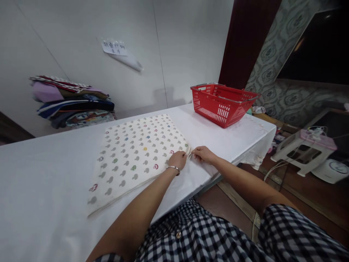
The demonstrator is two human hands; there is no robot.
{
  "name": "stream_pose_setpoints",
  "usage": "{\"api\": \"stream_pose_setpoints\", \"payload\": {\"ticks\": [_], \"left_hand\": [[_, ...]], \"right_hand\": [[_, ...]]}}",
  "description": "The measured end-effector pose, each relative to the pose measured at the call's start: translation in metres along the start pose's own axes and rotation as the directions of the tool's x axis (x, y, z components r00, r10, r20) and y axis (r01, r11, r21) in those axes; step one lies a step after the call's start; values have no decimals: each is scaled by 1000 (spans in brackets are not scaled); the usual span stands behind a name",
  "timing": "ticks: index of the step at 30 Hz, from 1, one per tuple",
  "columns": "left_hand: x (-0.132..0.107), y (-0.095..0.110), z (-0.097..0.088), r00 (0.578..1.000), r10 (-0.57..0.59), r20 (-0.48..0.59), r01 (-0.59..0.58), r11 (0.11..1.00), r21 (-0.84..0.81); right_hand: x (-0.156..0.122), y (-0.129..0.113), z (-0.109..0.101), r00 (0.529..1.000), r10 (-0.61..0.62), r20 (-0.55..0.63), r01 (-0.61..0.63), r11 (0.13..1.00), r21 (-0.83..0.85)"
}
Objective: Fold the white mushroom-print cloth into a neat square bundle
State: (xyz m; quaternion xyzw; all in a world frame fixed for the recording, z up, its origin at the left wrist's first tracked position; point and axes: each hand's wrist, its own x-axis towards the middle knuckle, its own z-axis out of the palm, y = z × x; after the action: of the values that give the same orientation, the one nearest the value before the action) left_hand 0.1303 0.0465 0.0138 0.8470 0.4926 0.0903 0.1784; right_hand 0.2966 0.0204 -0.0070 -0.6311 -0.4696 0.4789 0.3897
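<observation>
A folded white cloth [139,145] with a print of grey and coloured mushrooms lies flat on the white-covered table [62,174]. Its layers show along the near edge. My left hand [177,159], with a bracelet at the wrist, pinches the near right corner of the cloth, where the layers are lifted a little. Close beside it, my right hand [203,154] has its fingers closed at the same corner, the tips touching the cloth's edge. The fingertips of both hands are partly hidden.
A red plastic basket [209,107] stands at the table's back right. Several folded cloths form a stack [76,103] at the back left, against the wall. A paper sign [114,48] hangs on the wall. Right of the table, a plastic stool [313,142] stands on the floor.
</observation>
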Motion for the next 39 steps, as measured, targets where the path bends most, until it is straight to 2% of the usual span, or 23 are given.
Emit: {"api": "stream_pose_setpoints", "payload": {"ticks": [3, 8, 15, 21, 26, 30, 33, 39], "left_hand": [[0, 1, -2, 1000, -17, 9, 17, 999, -27], [-4, 3, 1, 1000, 1, -18, 0, 1000, 22], [-4, 3, 7, 999, 26, -47, -22, 995, 92], [-5, 3, 10, 996, 21, -91, -18, 999, 32], [-7, 5, 11, 995, 44, -91, -36, 996, 81], [-8, 7, 10, 994, 70, -79, -59, 988, 140], [-9, 8, 9, 995, 73, -65, -63, 987, 147], [-12, 8, 8, 991, 124, -54, -112, 977, 182]], "right_hand": [[2, -3, 0, 1000, 20, -1, -20, 997, -73], [4, -4, 6, 997, 82, 14, -79, 985, -157], [6, -5, 7, 998, 53, -41, -57, 991, -117], [4, -10, 9, 998, -2, -59, -6, 992, -127], [4, -13, 11, 998, 53, -38, -59, 982, -179], [4, -16, 12, 998, 49, -29, -54, 979, -196], [4, -17, 10, 996, 81, -25, -84, 986, -147], [-2, -11, 1, 988, 151, 11, -151, 982, 113]]}}
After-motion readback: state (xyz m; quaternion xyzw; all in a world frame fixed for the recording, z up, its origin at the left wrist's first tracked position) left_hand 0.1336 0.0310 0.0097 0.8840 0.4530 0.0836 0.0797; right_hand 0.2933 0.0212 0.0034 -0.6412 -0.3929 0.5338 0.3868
